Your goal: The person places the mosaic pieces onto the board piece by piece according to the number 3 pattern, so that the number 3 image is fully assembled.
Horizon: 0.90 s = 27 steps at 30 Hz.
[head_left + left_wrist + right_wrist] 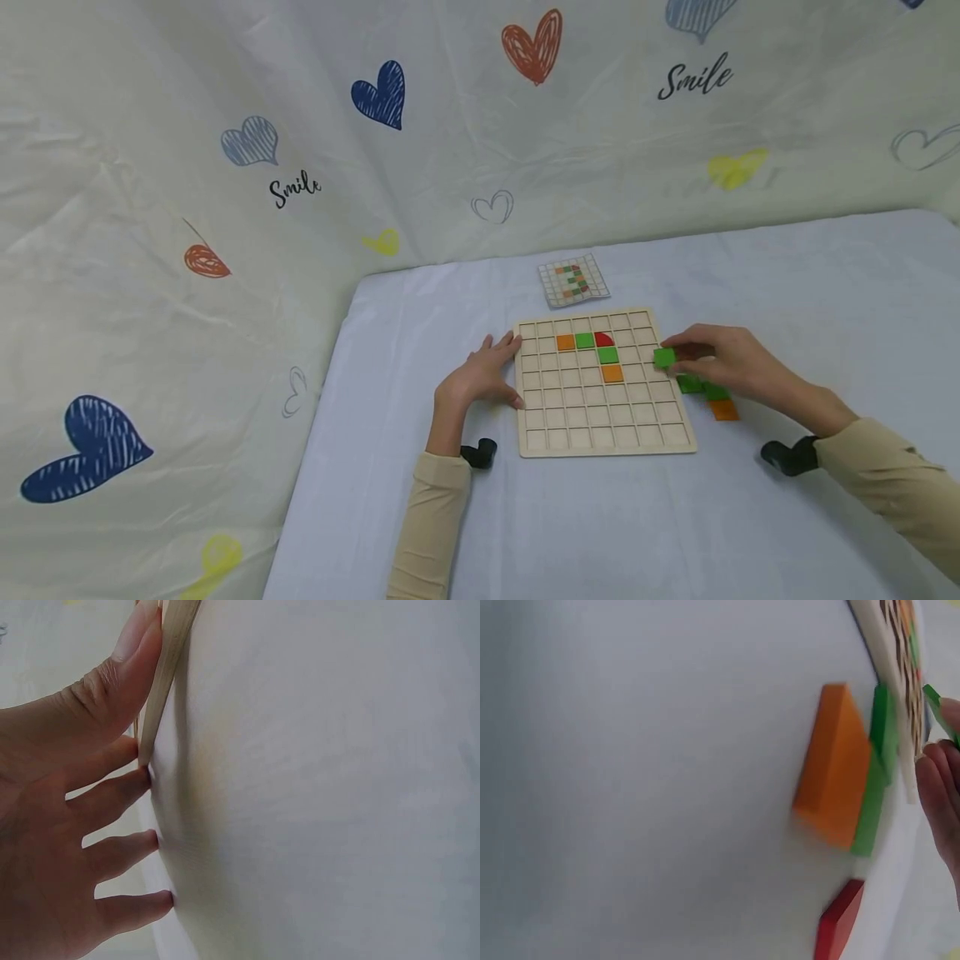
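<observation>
Green tile (663, 357): pinched between thumb and fingers of the right hand (723, 358), lined up with the right edge of the board from where I'm standing. Can't tell if it's touching the wood.
Left hand (480, 379): spread wide, fingertips at the board's left edge by the far left corner, thumb on that same edge closer to the near corner.
Board (570, 417): pale wood, gridded, flat on the table. Toward its far edge there's a row going orange square (566, 342), green square (585, 340), red rounded piece (603, 339), then another green (608, 355) and another orange (612, 373) stepping down under the red.
Loose pieces: two greens (688, 384) and an orange (724, 410) bunched just off the board's right edge, plus a red one (840, 922) lying near them.
Sleeves: beige (431, 525), with a black gadget (789, 457) at each wrist.
Pattern card (574, 281): past the board's far edge, near the table's far edge, coloured squares printed on a grid.
Table (375, 375): white cloth over it.
Backdrop (435, 183): pale fabric, hearts and "Smile" all over.
</observation>
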### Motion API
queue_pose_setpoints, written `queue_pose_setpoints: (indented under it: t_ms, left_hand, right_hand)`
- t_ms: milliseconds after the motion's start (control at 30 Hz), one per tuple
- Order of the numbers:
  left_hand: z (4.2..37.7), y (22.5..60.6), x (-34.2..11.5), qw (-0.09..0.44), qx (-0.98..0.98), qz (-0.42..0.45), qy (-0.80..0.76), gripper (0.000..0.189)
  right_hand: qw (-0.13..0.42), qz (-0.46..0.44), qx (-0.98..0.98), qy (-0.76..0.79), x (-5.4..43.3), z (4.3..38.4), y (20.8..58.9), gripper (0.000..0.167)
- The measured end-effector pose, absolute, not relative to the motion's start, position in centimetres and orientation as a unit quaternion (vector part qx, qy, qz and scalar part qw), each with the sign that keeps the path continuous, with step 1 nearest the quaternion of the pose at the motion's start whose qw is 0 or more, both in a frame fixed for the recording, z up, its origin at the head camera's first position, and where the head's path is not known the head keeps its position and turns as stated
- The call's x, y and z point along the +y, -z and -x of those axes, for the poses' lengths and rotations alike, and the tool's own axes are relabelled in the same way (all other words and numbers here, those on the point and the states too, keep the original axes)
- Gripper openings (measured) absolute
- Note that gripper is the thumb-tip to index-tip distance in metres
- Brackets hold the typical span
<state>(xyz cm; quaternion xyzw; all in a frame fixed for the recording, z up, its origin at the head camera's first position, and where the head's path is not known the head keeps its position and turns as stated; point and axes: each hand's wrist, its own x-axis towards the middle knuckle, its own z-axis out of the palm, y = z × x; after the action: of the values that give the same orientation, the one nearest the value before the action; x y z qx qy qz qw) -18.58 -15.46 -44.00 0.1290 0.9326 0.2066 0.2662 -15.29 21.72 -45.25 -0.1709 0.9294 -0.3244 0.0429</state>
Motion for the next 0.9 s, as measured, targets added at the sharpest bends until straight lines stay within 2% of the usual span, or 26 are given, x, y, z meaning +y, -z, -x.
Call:
queue_pose_setpoints:
  t_ms: [600, 900]
  left_hand:
    - [18.5, 43.8, -15.5, 0.267, 0.932, -0.127, -0.210, 0.111]
    - [18.5, 43.7, -15.5, 0.267, 0.929, -0.137, -0.214, 0.110]
  right_hand:
    - [0.039, 0.216, 0.913, 0.344, 19.2, 15.9, 45.0, 0.033]
    - [0.064, 0.235, 0.904, 0.353, 17.4, 16.4, 44.7, 0.032]
